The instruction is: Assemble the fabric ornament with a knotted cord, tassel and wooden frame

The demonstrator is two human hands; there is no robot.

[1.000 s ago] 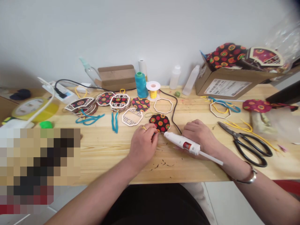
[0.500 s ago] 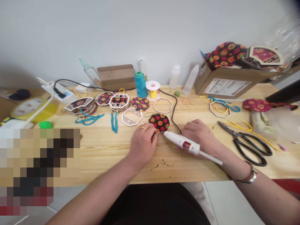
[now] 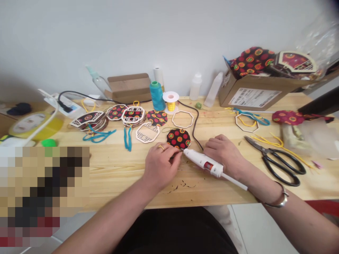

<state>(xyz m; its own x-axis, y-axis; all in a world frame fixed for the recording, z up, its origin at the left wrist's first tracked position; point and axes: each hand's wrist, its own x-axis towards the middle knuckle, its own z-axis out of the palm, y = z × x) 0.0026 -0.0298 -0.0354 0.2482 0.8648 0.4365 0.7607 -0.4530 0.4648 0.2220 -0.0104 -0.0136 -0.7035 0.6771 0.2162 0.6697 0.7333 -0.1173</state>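
My right hand is wrapped round a white glue gun with a glue stick coming out of its back end. The nozzle points left, at the lower edge of a round patterned fabric piece on the table. At that same edge, my left hand has its thumb and fingers pinched together; whatever lies between them is too small to make out. Just behind are a cut-out wooden frame, a plain wooden frame and another fabric piece.
Black-handled scissors lie to the right, below a cardboard box of fabric pieces. A teal thread cone and yellow spool stand behind. A black cord runs to the gun. Finished ornaments lie left.
The view has shifted slightly. My left thumb and fingertips have moved a little right along the fabric piece's lower edge, closer to the nozzle. My right hand still holds the glue gun.
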